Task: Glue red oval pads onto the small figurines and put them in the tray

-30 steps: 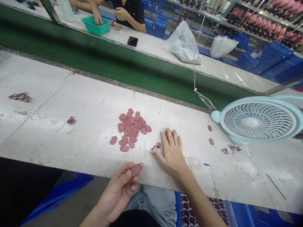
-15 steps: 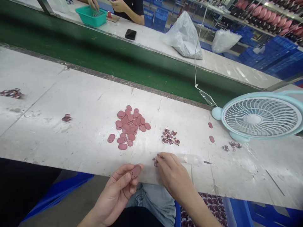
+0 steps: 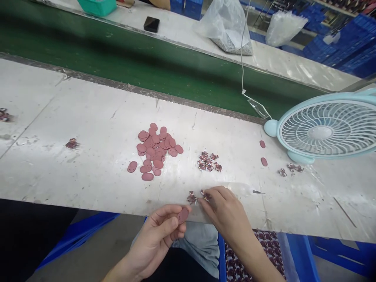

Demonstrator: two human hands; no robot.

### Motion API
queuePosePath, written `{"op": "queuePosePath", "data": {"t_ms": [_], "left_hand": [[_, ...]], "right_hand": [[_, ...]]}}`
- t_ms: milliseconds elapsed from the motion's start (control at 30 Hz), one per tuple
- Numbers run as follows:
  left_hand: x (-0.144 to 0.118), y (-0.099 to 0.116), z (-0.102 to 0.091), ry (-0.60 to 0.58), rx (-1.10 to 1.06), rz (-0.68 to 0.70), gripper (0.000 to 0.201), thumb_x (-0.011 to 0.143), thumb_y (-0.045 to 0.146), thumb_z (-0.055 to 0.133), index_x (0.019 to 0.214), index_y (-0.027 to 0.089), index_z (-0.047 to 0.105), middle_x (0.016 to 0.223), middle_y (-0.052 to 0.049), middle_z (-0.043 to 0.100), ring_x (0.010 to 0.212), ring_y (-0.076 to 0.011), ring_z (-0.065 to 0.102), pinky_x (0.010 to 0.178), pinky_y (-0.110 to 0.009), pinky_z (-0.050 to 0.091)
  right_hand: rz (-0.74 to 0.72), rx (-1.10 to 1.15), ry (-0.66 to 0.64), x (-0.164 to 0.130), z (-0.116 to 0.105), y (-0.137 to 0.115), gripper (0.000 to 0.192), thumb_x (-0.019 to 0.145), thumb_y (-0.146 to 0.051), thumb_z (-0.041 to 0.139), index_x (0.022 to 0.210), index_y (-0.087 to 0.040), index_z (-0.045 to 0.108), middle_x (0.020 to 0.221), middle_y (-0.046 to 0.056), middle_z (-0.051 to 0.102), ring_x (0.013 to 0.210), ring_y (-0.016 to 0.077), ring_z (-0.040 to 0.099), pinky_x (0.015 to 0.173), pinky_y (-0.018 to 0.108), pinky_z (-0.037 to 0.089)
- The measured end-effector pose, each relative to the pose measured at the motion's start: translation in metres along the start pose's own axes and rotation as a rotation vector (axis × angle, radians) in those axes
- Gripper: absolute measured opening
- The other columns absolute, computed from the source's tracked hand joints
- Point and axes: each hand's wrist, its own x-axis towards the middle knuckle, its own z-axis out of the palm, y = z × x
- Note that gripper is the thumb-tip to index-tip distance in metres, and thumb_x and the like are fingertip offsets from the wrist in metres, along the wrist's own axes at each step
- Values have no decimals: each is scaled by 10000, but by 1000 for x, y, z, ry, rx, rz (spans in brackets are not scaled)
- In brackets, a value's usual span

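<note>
My left hand [image 3: 160,235] holds a pink oval piece [image 3: 183,215] with small holes, pinched between thumb and fingers just below the table's near edge. My right hand [image 3: 225,211] rests at that edge, its fingertips pinching a tiny dark-and-white ornament [image 3: 204,194]; another ornament [image 3: 192,197] lies beside it. A heap of pink oval pieces [image 3: 155,150] lies on the white table [image 3: 88,156] ahead of my left hand. A small cluster of ornaments [image 3: 209,161] sits to the heap's right.
A pale blue fan [image 3: 324,131] stands at the right, with two loose pink ovals [image 3: 263,152] and a few ornaments [image 3: 290,169] near it. A green conveyor belt [image 3: 117,58] runs behind the table. Beyond it lie a black phone [image 3: 151,24] and plastic bags [image 3: 227,27]. Blue crates stand below.
My right hand pulled back from the ornament cluster to the table's near edge, holding a small ornament. My left hand stayed put with the pink oval. The view tilted down.
</note>
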Motion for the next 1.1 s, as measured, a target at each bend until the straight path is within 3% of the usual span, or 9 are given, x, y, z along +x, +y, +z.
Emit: {"op": "queuePosePath", "data": {"t_ms": [133, 333, 433, 567, 900, 1100], "left_hand": [[0, -1, 0, -8, 21, 3, 210, 746, 223, 888, 941, 221, 810, 1067, -55, 792, 731, -104, 712, 687, -169, 600], [2, -6, 4, -17, 131, 54, 212, 788, 235, 853, 993, 231, 798, 1108, -74, 788, 921, -185, 743, 695, -194, 594], [3, -8, 8, -34, 170, 105, 227, 772, 251, 871, 986, 242, 795, 1106, -66, 793, 959, -187, 734, 755, -221, 599], [3, -9, 11, -55, 221, 150, 174, 772, 257, 873, 924, 226, 795, 1113, -53, 790, 913, -161, 729, 798, -232, 586], [6, -12, 10, -65, 260, 201, 121, 759, 247, 876, 833, 207, 789, 1053, -41, 782, 911, -152, 703, 831, -236, 553], [7, -12, 15, -48, 255, 208, 124, 754, 251, 875, 712, 182, 781, 975, -62, 773, 923, -201, 698, 847, -294, 548]], "right_hand": [[61, 76, 23, -3, -12, -3, 116, 992, -237, 605, 1001, -187, 709, 929, 73, 651, 817, 244, 644, 716, 404, 557], [163, 839, -12, -22, -36, -32, 99, 951, -229, 685, 1011, -279, 747, 857, -12, 741, 712, 129, 692, 625, 207, 566], [225, 1014, 16, -27, -31, -49, 94, 923, -212, 711, 975, -269, 763, 840, -4, 770, 696, 136, 719, 636, 200, 594], [312, 1028, 71, -27, -21, -57, 64, 914, -245, 716, 927, -247, 779, 838, 21, 777, 697, 150, 724, 642, 218, 607], [269, 1004, -3, -28, -21, -50, 70, 933, -223, 708, 977, -253, 753, 880, -2, 764, 745, 127, 715, 676, 199, 584], [288, 1004, 0, -27, -20, -51, 46, 944, -233, 697, 959, -259, 732, 873, -10, 750, 750, 127, 709, 688, 198, 582]]}}
